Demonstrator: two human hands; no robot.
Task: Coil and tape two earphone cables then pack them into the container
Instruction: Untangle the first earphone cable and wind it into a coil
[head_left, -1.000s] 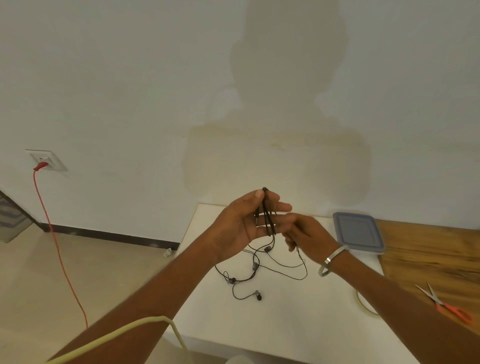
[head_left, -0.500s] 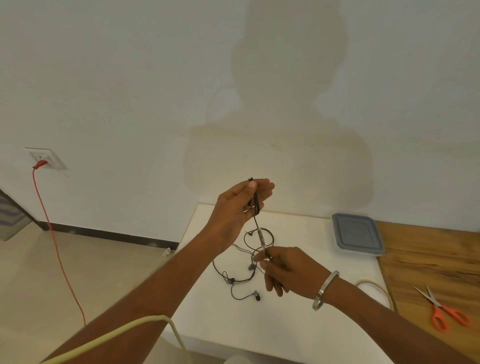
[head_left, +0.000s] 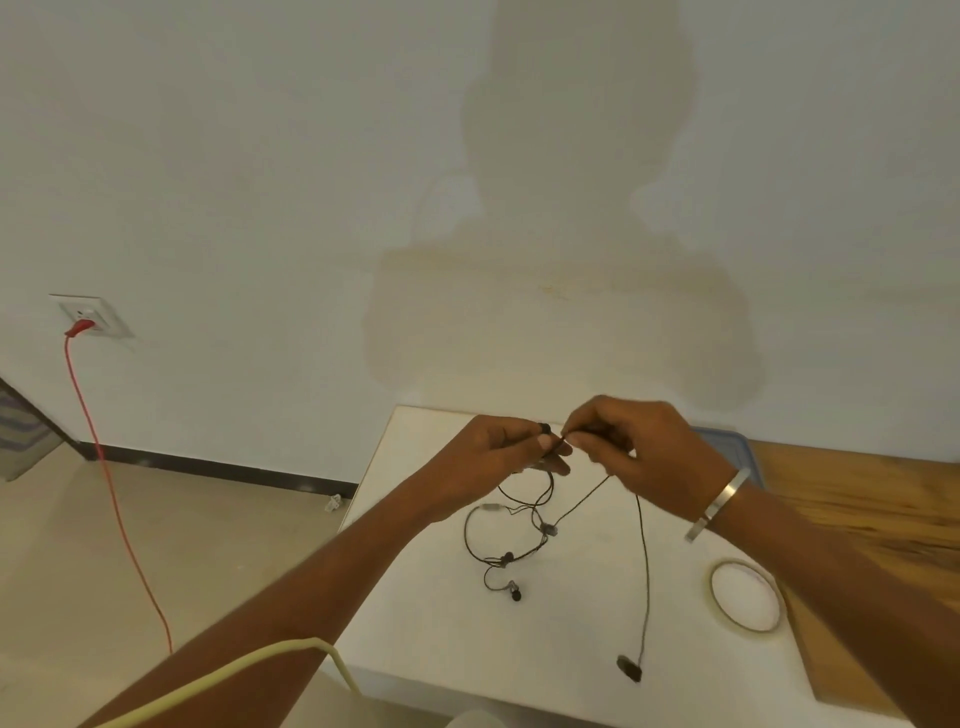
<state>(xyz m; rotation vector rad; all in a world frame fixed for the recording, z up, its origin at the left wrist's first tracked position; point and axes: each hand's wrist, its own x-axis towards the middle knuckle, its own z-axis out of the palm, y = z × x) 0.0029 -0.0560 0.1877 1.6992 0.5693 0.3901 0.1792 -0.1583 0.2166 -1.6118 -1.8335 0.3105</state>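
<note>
My left hand (head_left: 506, 457) and my right hand (head_left: 631, 447) meet above the white table (head_left: 441, 623), both pinching a thin black earphone cable (head_left: 644, 561). One strand of that cable hangs down from my right hand and ends in a dark plug (head_left: 628, 669) near the table's front. A second earphone cable (head_left: 498, 545) lies tangled on the table under my left hand, with small earbuds at its ends. A roll of clear tape (head_left: 746, 603) lies flat at the right. The grey-blue container (head_left: 740, 447) at the back is mostly hidden behind my right wrist.
A wooden tabletop (head_left: 857, 499) adjoins the white table on the right. A red cord (head_left: 111, 493) runs from a wall socket (head_left: 91, 314) down to the floor at the left. A pale yellow cable (head_left: 260, 665) crosses my left forearm.
My right hand rose from low over the table up to my left hand. My left hand dropped slightly. One strand now hangs long, with its plug near the table's front.
</note>
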